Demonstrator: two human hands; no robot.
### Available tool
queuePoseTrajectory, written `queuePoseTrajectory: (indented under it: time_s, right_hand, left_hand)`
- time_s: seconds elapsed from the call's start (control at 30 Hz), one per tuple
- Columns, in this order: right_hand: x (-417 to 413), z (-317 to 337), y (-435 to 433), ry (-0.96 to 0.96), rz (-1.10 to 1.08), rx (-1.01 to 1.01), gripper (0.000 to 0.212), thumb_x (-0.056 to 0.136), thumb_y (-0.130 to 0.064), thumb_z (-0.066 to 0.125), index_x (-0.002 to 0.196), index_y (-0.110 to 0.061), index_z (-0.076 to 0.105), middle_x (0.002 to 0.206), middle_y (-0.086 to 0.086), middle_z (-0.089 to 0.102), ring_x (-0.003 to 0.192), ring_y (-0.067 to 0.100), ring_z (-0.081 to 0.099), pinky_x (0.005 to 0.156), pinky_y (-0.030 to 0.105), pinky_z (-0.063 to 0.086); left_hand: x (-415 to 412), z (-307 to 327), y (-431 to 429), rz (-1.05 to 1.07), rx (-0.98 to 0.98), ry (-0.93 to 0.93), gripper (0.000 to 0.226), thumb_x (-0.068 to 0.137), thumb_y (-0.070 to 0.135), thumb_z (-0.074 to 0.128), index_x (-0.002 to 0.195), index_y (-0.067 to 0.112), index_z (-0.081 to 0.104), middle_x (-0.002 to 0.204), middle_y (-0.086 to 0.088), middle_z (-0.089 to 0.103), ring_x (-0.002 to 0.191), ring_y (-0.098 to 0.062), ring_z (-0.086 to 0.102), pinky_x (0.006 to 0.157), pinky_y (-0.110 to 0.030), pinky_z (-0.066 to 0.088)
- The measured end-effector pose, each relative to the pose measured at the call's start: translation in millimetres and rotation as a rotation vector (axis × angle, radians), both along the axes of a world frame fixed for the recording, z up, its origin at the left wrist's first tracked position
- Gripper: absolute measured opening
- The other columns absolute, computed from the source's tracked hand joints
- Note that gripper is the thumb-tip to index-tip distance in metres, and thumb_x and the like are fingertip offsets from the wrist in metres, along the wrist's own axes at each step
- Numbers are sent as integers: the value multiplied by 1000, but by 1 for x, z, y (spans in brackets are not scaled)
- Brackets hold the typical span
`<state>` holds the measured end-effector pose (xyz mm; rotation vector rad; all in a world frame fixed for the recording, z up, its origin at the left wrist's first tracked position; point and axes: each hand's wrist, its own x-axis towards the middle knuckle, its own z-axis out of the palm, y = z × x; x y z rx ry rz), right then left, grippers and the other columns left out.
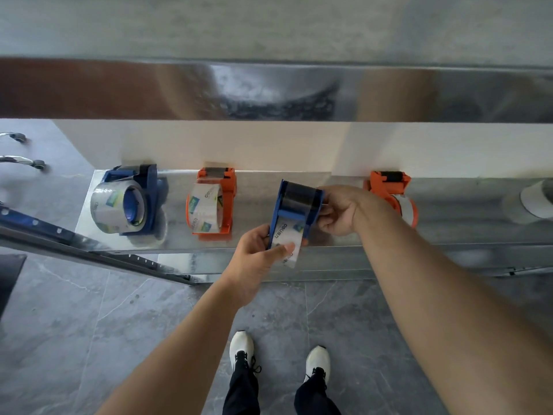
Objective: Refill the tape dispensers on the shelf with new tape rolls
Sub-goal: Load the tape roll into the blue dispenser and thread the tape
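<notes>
Several tape dispensers stand in a row on a shiny metal shelf (257, 187). A blue dispenser (297, 205) loaded with a clear tape roll (287, 238) is lifted just over the shelf's front edge. My left hand (260, 250) grips its near end, with the thumb pressed on the roll. My right hand (339, 211) holds the dispenser's right side near the dark roller. On the left stand another blue dispenser (140, 202) and an orange dispenser (220, 202), both holding tape. A second orange dispenser (392, 187) sits partly behind my right wrist.
A loose tape roll (535, 202) lies on the shelf at the far right. An upper metal shelf (269, 91) overhangs the row. A blue and grey rack rail (74, 238) slants at the left. Grey tiled floor and my two white shoes (242, 348) lie below.
</notes>
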<state>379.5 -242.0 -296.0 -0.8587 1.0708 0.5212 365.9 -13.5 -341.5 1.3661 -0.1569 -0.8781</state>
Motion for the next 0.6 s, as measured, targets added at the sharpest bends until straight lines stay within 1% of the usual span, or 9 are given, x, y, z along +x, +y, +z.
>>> queuePoseTrajectory:
  time_s: [0.07, 0.1, 0.13, 0.2, 0.3, 0.37, 0.43, 0.53, 0.6]
  right_hand:
    - [-2, -3, 0, -15, -59, 35, 22, 61, 1, 72, 64, -15, 58, 60, -1, 54, 40, 6, 32, 37, 17, 21]
    - [-2, -5, -1, -25, -82, 34, 22, 64, 1, 72, 66, -15, 58, 58, -2, 53, 38, 5, 31, 36, 17, 20]
    - [-1, -7, -2, -36, -99, 29, 20, 71, 0, 72, 67, -15, 58, 57, -2, 55, 36, 5, 30, 36, 17, 20]
    - [0, -9, -2, -64, -99, 24, 18, 90, -9, 67, 74, -14, 60, 59, -1, 60, 35, 4, 29, 37, 16, 18]
    - [1, -12, 2, -157, -57, -3, 22, 104, -21, 57, 84, -15, 63, 71, -1, 65, 36, 4, 25, 41, 17, 14]
    - [2, -17, 6, -220, -68, -74, 17, 104, -24, 57, 92, -16, 68, 78, 0, 64, 39, 4, 26, 43, 18, 15]
    - [3, -20, 11, -271, -96, -110, 16, 102, -28, 59, 101, -16, 70, 77, -1, 64, 43, 6, 30, 42, 19, 19]
    - [10, -23, 15, -318, -59, -180, 21, 102, -31, 54, 106, -16, 67, 71, 0, 61, 45, 9, 36, 40, 21, 23]
    - [16, -27, 18, -306, -1, -258, 23, 102, -34, 52, 113, -18, 64, 74, 1, 60, 44, 10, 41, 42, 22, 30]
  left_hand:
    - [1, 2, 0, 1, 9, 6, 31, 95, 0, 72, 126, 1, 70, 120, -18, 78, 110, -32, 75, 96, -37, 58]
    - [3, 3, -1, 6, 18, 10, 32, 94, 1, 74, 125, -1, 70, 119, -19, 78, 109, -32, 75, 96, -39, 59]
    - [5, 5, -3, 16, 27, 16, 32, 93, 0, 74, 125, -3, 69, 119, -20, 78, 109, -34, 75, 98, -41, 58]
    - [11, 8, -7, 67, 38, 48, 34, 91, 3, 77, 124, -3, 70, 119, -20, 78, 114, -39, 73, 107, -50, 55]
    - [17, 16, -17, 155, 64, 114, 38, 86, 18, 83, 120, 5, 74, 116, -12, 80, 115, -32, 75, 115, -55, 48]
    - [17, 19, -23, 171, 113, 112, 28, 91, 17, 81, 117, 8, 75, 111, -8, 82, 110, -27, 77, 114, -53, 50]
    - [19, 22, -31, 221, 138, 116, 24, 93, 20, 80, 115, 9, 76, 107, -7, 83, 106, -26, 78, 110, -54, 54]
    - [28, 25, -41, 330, 194, 121, 24, 91, 28, 84, 106, 11, 79, 100, -8, 83, 100, -30, 80, 100, -58, 59]
    - [35, 25, -45, 372, 238, 113, 26, 89, 34, 86, 100, 11, 81, 96, -9, 83, 98, -35, 80, 93, -62, 62]
